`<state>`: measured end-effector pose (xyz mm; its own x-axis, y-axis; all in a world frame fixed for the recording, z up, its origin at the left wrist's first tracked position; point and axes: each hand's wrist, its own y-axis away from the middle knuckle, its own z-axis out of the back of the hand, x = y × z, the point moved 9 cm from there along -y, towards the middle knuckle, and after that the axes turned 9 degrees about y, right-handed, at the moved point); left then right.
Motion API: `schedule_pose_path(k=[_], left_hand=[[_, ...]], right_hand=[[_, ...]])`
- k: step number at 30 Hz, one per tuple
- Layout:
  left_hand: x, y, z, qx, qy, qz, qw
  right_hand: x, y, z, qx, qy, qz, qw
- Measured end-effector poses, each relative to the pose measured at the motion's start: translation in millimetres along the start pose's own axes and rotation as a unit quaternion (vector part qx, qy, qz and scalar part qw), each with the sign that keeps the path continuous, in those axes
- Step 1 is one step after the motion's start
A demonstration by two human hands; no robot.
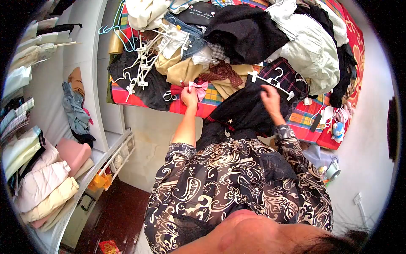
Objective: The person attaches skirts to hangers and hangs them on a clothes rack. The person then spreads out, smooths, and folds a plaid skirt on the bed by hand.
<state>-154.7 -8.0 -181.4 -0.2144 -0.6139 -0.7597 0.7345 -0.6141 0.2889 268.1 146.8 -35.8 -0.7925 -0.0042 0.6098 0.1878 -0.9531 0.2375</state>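
My left hand (189, 98) is at the bed's near edge, its fingers closed at a pink bow (199, 89). A dark red cloth piece (176, 89) and a small white loop (170, 96) lie just left of it. My right hand (270, 100) is over a black garment (245, 108) with a small star on it, which hangs off the bed edge toward my lap. The fingers of that hand are extended and hold nothing that I can see. Beyond them a white clip hanger (270, 84) rests at the garment's top edge, near a dark plaid garment (287, 76).
Clothes cover the bed, with white hangers (144, 65) and blue hangers (122, 34) at the left. A black garment (245, 34) and a pale garment (317, 59) are heaped farther back. Shelves with folded clothes (46, 182) line the left wall. A blue toy (338, 131) hangs at the right.
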Motion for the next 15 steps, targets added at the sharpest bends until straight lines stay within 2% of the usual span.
schedule_pose_path(k=[1, 3, 4, 5, 7, 8, 9, 10, 11, 12, 13, 15], left_hand=[[-9, 9, 3, -0.002, 0.001, 0.001, 1.000], [-62, 38, 10, 0.062, 0.103, -0.056, 0.991], [-94, 56, 17, 0.114, 0.122, -0.051, 0.985], [-114, 69, 22, 0.143, 0.105, -0.101, 0.979], [-133, 91, 17, 0.221, 0.139, -0.113, 0.958], [-138, 99, 16, 0.232, 0.145, -0.114, 0.955], [-140, 105, 15, 0.243, 0.151, -0.115, 0.951], [-118, 105, 6, 0.271, 0.228, -0.050, 0.934], [-102, 100, 5, 0.268, 0.227, -0.049, 0.935], [-85, 85, 16, 0.202, 0.228, -0.042, 0.952], [-71, 73, 27, 0.138, 0.231, -0.034, 0.963], [-46, 48, 57, 0.019, 0.121, -0.007, 0.992]], right_hand=[[18, -1, -36, 0.070, -0.044, 0.001, 0.997], [84, 5, -79, 0.093, -0.010, 0.146, 0.985], [116, 9, -91, 0.099, -0.015, 0.179, 0.979], [143, 14, -101, 0.105, -0.019, 0.211, 0.972], [159, 21, -130, 0.152, -0.059, 0.234, 0.958], [167, 24, -142, 0.174, -0.044, 0.294, 0.939], [169, 27, -140, 0.176, -0.045, 0.295, 0.938], [156, 31, -153, 0.291, -0.087, 0.187, 0.934], [143, 41, -165, 0.398, -0.124, 0.074, 0.906], [117, 43, -177, 0.381, -0.109, 0.026, 0.918], [103, 50, -174, 0.401, -0.180, -0.027, 0.898], [71, 60, -184, 0.400, -0.336, -0.138, 0.842]])
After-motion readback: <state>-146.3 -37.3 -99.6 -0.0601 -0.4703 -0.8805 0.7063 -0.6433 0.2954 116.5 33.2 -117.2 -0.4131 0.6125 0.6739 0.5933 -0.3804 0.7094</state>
